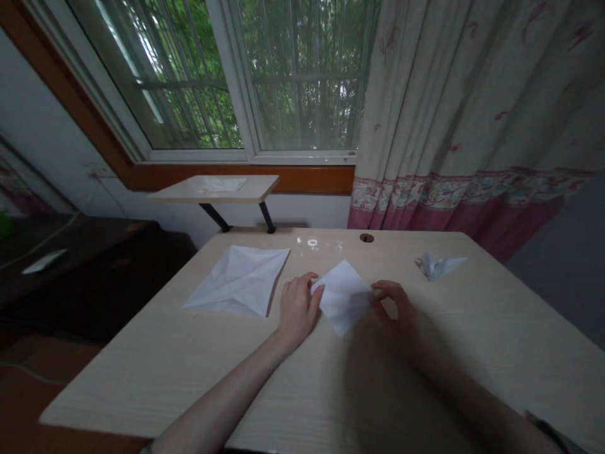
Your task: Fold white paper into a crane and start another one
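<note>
A small white folded paper square (342, 297) lies turned like a diamond near the middle of the desk. My left hand (299, 304) pinches its left corner between thumb and fingers. At the opposite corner, my right hand (396, 309) has thumb and fingertips closed on the paper's edge. To the left lies a larger creased white sheet (239, 279), spread out and touched by neither hand. A crumpled-looking folded paper piece (438, 265) with a pointed end rests at the right.
A raised shelf (179, 193) on black supports stands at the desk's back left, with white paper (222, 184) on it. The wooden desk (293, 391) has a round cable hole (367, 238) near its back edge. Behind are a window and a curtain (425, 113).
</note>
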Available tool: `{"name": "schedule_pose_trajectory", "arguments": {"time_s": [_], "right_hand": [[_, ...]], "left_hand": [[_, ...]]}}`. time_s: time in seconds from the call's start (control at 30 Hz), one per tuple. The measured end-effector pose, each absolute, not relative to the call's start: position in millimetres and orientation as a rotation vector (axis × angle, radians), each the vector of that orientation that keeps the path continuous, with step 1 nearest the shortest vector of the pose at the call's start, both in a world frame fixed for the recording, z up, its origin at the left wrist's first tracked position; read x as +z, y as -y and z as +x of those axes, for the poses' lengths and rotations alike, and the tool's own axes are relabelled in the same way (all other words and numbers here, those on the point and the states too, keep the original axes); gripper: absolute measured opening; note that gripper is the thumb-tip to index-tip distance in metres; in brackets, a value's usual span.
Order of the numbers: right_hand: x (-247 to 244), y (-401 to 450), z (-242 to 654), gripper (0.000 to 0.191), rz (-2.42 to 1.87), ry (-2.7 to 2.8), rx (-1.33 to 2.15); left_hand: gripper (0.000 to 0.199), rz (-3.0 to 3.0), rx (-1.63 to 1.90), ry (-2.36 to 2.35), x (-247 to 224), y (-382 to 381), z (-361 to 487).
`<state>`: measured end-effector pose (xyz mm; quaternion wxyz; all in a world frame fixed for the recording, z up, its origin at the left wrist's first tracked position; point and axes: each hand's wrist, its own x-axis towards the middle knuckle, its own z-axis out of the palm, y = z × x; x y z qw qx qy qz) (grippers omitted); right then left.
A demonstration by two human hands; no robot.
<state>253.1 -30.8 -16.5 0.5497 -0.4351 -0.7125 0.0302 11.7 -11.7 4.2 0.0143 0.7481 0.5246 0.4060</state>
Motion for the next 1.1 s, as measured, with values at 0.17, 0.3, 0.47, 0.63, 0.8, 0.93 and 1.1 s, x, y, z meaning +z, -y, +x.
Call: {"name": "schedule_pose_trajectory", "arguments": {"time_s": [0.17,0.3,0.47,0.63,0.8,0.93,1.1], "right_hand": [[-16,27,255,0.021,-1.052,1.812,0.077],[-22,23,257,0.024,-1.104,1.872,-0.004],[-32,18,261,0.034,-1.111,1.950,-0.090],[-30,17,260,0.052,-1.057,2.158,-0.020],[-37,16,261,0.066,-1.030,2.331,-0.076],[-50,15,262,0.068,-1.045,2.420,-0.043],[-59,15,262,0.067,-1.069,2.427,-0.025]], "left_hand": [[0.022,2.394,0.983,-1.613,4,10,13],[0.023,2.426,0.836,-1.589,3,8,13],[0.023,2.455,0.751,-1.539,1,7,13],[0.025,2.477,0.756,-1.499,-1,6,13],[0.029,2.502,0.807,-1.447,1,8,14],[0.041,2.570,0.799,-1.355,2,12,17],[0.041,2.633,0.701,-1.299,0,18,19]]}}
